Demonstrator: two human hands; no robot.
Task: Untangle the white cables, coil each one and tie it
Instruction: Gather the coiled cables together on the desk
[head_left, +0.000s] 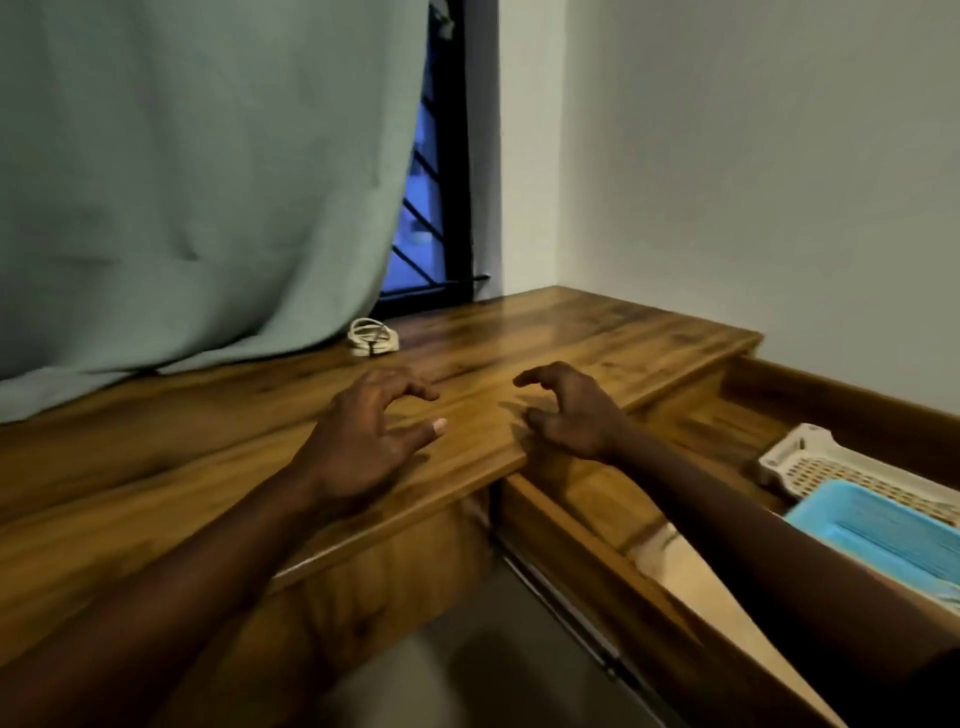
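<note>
A coiled white cable with a dark tie across it lies on the wooden desk top, near the back by the curtain's hem. My left hand hovers over the desk's front part, fingers loosely curled, holding nothing. My right hand is beside it near the desk's front edge, fingers also loosely curled and empty. Both hands are well short of the cable. No other cable shows.
A pale green curtain hangs over the desk's left side, beside a barred window. An open drawer at the right holds a cream perforated basket and a blue tray. White walls close the corner.
</note>
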